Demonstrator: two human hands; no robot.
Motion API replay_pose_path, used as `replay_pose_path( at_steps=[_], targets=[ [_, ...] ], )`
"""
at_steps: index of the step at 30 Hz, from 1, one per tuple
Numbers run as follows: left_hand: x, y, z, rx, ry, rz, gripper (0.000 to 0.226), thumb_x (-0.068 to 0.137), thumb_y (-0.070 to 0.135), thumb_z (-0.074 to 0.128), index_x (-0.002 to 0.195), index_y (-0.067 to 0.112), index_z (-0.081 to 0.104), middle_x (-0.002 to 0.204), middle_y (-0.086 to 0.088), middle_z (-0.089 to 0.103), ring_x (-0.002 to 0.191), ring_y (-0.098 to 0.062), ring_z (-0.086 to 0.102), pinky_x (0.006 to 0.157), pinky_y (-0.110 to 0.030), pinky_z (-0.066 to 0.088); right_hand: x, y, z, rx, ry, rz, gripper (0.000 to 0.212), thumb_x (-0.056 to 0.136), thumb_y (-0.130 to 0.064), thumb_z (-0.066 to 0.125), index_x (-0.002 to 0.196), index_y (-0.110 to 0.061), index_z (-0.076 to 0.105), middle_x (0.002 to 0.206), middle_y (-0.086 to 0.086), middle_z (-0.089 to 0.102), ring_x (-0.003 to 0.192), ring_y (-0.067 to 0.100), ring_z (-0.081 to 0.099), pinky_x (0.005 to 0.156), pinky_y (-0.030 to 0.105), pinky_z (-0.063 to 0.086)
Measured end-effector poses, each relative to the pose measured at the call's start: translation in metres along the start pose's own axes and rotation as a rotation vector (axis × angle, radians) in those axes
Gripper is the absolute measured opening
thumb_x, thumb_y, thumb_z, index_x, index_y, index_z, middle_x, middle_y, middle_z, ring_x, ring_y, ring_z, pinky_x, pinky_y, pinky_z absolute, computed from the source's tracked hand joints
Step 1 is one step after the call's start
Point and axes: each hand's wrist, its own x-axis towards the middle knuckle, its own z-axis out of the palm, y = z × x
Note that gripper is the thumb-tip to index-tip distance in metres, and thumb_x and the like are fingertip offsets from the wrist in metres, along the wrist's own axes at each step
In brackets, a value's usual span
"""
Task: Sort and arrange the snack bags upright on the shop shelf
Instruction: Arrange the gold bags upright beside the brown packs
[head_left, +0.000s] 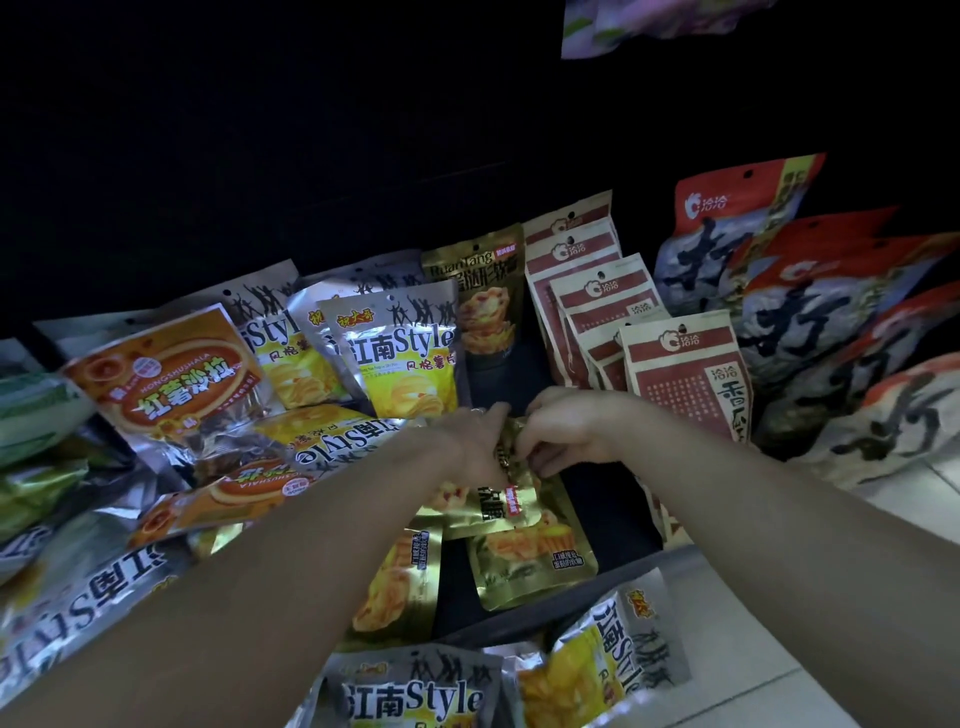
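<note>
Left hand (475, 441) and right hand (558, 431) both pinch one gold snack bag (511, 457), fingers (540, 462) clamped on its top edge, mid-shelf (602, 499), near the front edge.

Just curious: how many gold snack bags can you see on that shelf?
4: one upright at the back, one gripped by both hands, two lying flat in front. More may be hidden.

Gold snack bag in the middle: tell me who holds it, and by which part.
Both hands hold the gold snack bag by its far edge: left hand and right hand pinch it side by side.
</note>
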Motion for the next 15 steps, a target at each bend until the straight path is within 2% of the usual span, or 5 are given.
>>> replay_pose_path(
  at_steps=[5, 9, 12, 13, 15],
  targets=[
    [-0.005, -0.005, -0.014, -0.096, 0.134, 0.036, 0.084, 0.070, 0.035, 0.089, 0.136, 0.015, 0.041, 0.125, -0.006, 0.051, 0.115, -0.023, 0.054, 0.094, -0.040, 0.052, 0.003, 0.004, 0.009, 0.106, -0.014, 0.009, 0.031, 0.089, 0.006, 0.067, 0.118, 0.000, 0.063, 0.114, 0.020, 0.072, 0.105, 0.028, 0.071, 0.094, 0.043, 0.059],
    [-0.015, -0.006, -0.031, -0.251, 0.186, 0.073, 0.080, 0.071, 0.031, 0.089, 0.132, 0.017, 0.040, 0.120, -0.004, 0.053, 0.102, -0.021, 0.056, 0.084, -0.038, 0.052, -0.006, -0.003, 0.002, 0.152, -0.063, -0.082, 0.023, 0.091, 0.010, 0.059, 0.108, -0.004, 0.066, 0.104, 0.014, 0.069, 0.093, 0.022, 0.067, 0.084, 0.034, 0.058],
    [-0.025, -0.009, -0.044, -0.411, 0.213, 0.057, 0.084, 0.075, 0.037, 0.087, 0.140, 0.018, 0.036, 0.126, -0.002, 0.053, 0.109, -0.021, 0.057, 0.088, -0.036, 0.051, -0.018, -0.014, -0.013, 0.175, -0.022, -0.177, 0.020, 0.091, 0.008, 0.057, 0.098, -0.006, 0.069, 0.094, 0.012, 0.069, 0.086, 0.021, 0.067, 0.076, 0.032, 0.056],
    [-0.028, -0.011, -0.049, -0.483, 0.197, 0.047, 0.086, 0.076, 0.038, 0.087, 0.142, 0.018, 0.036, 0.129, 0.001, 0.053, 0.113, -0.020, 0.056, 0.093, -0.035, 0.050, -0.022, -0.017, -0.019, 0.176, 0.019, -0.213, 0.016, 0.091, 0.005, 0.057, 0.097, -0.004, 0.069, 0.093, 0.013, 0.070, 0.084, 0.023, 0.068, 0.077, 0.035, 0.057],
    [-0.035, -0.017, -0.055, -0.623, 0.148, 0.052, 0.070, 0.078, 0.034, 0.087, 0.132, 0.018, 0.045, 0.121, 0.008, 0.057, 0.110, -0.014, 0.059, 0.093, -0.031, 0.050, -0.028, -0.022, -0.030, 0.134, 0.134, -0.280, 0.015, 0.091, -0.005, 0.061, 0.103, -0.003, 0.070, 0.103, 0.015, 0.071, 0.096, 0.027, 0.068, 0.095, 0.045, 0.054]
  ],
)
